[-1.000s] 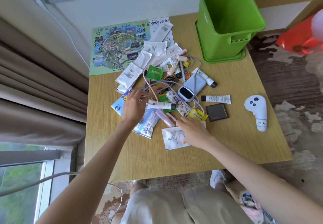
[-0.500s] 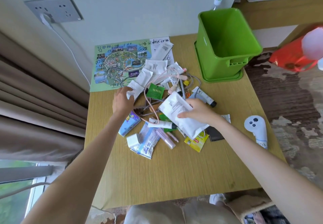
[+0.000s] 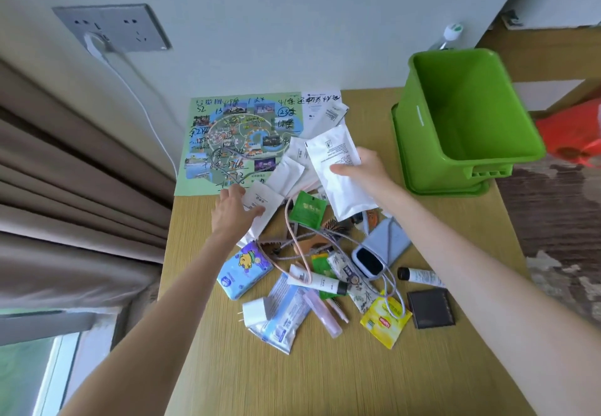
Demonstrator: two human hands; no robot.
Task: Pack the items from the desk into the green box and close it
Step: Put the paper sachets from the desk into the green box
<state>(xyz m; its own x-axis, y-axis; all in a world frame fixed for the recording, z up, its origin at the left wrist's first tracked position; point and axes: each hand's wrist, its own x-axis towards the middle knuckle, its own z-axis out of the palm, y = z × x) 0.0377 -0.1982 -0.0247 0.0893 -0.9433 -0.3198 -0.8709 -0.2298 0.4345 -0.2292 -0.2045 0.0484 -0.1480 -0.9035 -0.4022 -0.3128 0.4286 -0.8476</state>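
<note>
Sachet (image 3: pixel 338 175) rose higher above desk (image 3: pixel 325 380), gripped by right fingers (image 3: pixel 369 156); left fingers (image 3: pixel 254 211) pinch packet (image 3: pixel 266 200).

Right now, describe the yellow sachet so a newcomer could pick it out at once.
Start at the green box at the far right of the desk and come toward the near edge. The yellow sachet lies just left of the dark square wallet, under a cord loop; nothing else there is yellow.
</note>
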